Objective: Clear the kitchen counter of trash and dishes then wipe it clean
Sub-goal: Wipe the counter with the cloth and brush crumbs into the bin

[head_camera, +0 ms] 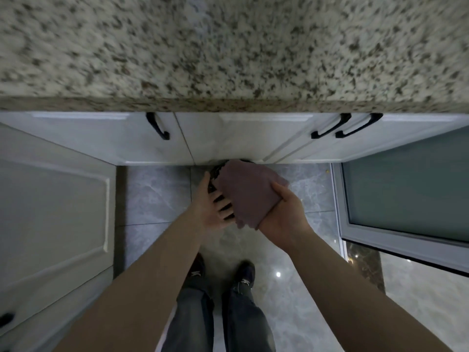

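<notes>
Head view looked straight down past the worktop front edge to the floor. Worktop speckled granite, blurred. Right hand gripped a mauve cloth, thumb over its top, fingers curled beneath; cloth was off the worktop, held below its front edge and above the floor. Left hand was spread, fingers straight, tips at the cloth's left edge; contact could not be told. A dark round thing showed under cloth and hands, mostly hidden, identity unclear. White cabinet doors with black handles ran beneath the worktop edge. Person's dark shoes stood on the grey tiles.
</notes>
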